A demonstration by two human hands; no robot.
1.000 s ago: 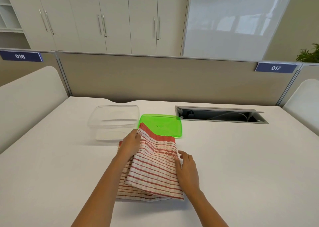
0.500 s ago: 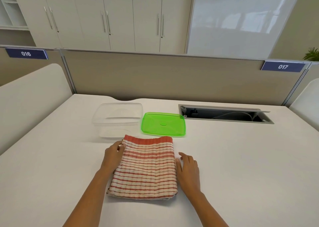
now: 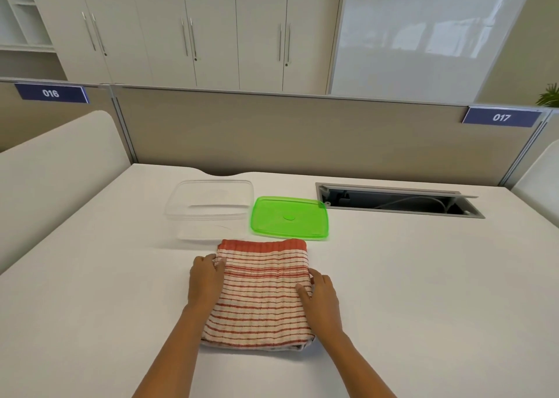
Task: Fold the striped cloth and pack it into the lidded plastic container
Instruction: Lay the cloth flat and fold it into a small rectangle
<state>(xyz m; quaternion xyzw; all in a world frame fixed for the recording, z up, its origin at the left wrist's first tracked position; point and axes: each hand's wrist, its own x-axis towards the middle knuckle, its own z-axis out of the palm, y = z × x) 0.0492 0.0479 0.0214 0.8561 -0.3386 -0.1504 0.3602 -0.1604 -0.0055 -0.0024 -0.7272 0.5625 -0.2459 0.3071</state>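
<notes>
The red-and-white striped cloth (image 3: 261, 294) lies folded into a thick rectangle on the white table. My left hand (image 3: 205, 279) holds its left edge, fingers curled over the far-left corner. My right hand (image 3: 322, 296) grips the right edge with the thumb on top. Just beyond the cloth stands the clear plastic container (image 3: 208, 207), open and empty. Its green lid (image 3: 289, 217) lies flat on the table to the container's right.
A recessed cable tray (image 3: 396, 200) with an open flap is set into the table at the back right. A beige partition (image 3: 272, 137) runs along the far edge. Curved white dividers stand at both sides.
The lifted top half of the cloth has come down flat, forming a neat rectangle. Both hands have shifted onto its side edges and closed on them.
</notes>
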